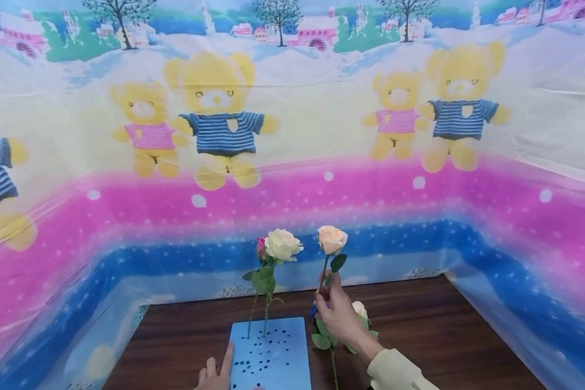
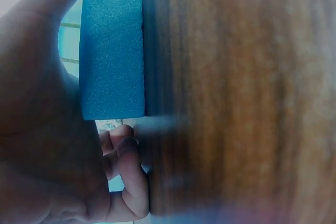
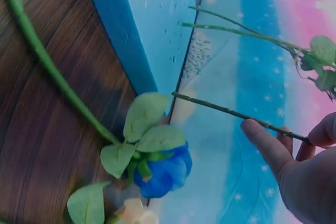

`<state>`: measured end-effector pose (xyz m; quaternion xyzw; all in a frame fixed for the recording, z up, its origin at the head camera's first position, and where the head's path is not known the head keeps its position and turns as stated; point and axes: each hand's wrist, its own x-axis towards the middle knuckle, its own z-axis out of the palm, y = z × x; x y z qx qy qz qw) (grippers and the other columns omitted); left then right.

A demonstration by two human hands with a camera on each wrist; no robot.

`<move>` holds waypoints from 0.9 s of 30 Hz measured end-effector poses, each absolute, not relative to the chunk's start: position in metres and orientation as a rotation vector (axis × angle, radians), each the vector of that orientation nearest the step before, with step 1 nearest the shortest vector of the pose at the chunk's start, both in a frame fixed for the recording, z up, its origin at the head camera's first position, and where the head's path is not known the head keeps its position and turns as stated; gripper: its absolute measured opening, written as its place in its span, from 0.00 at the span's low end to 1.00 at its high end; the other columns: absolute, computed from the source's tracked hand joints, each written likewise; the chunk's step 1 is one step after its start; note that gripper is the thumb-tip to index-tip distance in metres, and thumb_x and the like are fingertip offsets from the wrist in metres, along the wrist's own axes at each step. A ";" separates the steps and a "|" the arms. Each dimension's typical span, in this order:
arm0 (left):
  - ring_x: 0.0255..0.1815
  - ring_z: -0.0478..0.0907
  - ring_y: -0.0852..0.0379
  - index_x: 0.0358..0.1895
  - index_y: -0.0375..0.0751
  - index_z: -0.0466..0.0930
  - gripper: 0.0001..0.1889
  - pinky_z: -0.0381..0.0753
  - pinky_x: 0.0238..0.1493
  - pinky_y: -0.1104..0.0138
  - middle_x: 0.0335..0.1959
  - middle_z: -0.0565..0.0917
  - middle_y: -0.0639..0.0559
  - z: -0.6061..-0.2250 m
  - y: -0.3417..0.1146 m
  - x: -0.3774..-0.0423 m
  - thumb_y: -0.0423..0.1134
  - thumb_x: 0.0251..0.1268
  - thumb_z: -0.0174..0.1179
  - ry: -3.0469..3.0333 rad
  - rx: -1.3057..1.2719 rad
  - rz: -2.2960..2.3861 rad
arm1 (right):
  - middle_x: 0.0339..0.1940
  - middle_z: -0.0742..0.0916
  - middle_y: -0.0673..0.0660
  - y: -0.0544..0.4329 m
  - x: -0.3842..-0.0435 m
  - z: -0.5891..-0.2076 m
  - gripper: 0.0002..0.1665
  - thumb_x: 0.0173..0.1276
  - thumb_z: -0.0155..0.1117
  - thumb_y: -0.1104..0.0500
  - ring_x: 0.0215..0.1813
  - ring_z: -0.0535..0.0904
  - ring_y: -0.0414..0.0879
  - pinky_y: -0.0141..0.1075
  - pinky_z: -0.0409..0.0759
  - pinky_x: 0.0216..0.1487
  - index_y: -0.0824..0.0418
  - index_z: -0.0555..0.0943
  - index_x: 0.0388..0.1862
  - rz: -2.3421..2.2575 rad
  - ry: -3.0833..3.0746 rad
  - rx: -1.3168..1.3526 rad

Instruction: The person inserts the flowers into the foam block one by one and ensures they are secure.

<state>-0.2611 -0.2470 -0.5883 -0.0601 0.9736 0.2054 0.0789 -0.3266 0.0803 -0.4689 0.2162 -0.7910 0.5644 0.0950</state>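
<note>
My left hand lies at the left side of a blue foam block dotted with holes. Its index finger runs straight along the block's edge while the thumb tip shows at the near end. In my right hand is a pale peach rose, pinched by its stem and held upright above the table. The stem's bare lower end overlaps the block's far right corner in the right wrist view. A cream rose and a dark pink rosebud stand in the block's far holes.
On the brown wooden table, right of the block, lie a blue rose and another cream rose with green leaves. A bear-patterned cloth hangs behind the table and along its sides.
</note>
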 end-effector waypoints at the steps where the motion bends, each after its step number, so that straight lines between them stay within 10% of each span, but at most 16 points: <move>1: 0.44 0.69 0.39 0.90 0.44 0.59 0.75 0.77 0.34 0.45 0.48 0.66 0.36 -0.588 -0.245 -0.260 0.89 0.43 0.71 2.927 -0.180 0.614 | 0.52 0.80 0.66 0.078 -0.327 -0.470 0.20 0.92 0.51 0.67 0.49 0.85 0.52 0.43 0.89 0.40 0.49 0.63 0.72 1.678 -2.341 0.659; 27: 0.45 0.70 0.36 0.90 0.46 0.59 0.78 0.76 0.31 0.43 0.47 0.66 0.35 -0.594 -0.241 -0.260 0.95 0.39 0.63 2.960 -0.212 0.519 | 0.54 0.82 0.62 0.044 -0.340 -0.494 0.23 0.90 0.53 0.69 0.53 0.87 0.56 0.43 0.87 0.52 0.50 0.65 0.75 1.575 -2.263 0.788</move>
